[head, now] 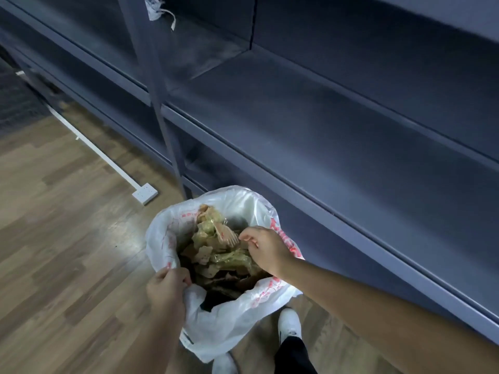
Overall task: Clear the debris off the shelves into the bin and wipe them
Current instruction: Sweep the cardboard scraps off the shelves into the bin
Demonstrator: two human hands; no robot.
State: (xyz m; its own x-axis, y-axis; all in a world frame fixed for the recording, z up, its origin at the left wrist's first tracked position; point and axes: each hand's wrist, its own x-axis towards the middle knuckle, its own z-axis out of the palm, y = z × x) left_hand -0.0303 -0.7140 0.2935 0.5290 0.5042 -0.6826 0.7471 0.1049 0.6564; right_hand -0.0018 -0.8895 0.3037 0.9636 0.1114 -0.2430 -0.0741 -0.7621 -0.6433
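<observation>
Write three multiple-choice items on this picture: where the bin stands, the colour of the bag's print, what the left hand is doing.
1. Where does the bin stand? A. on a shelf B. on the wooden floor beside the shelves C. on a chair
2. What colour is the print on the white bag? A. green B. blue C. red
3. What is the left hand doing? A. gripping the bag's rim B. lying flat on a shelf C. holding a cloth
1 B: floorboards show all round it. 2 C: red marks run along the rim. 3 A: its fingers curl over the bag's near edge.
</observation>
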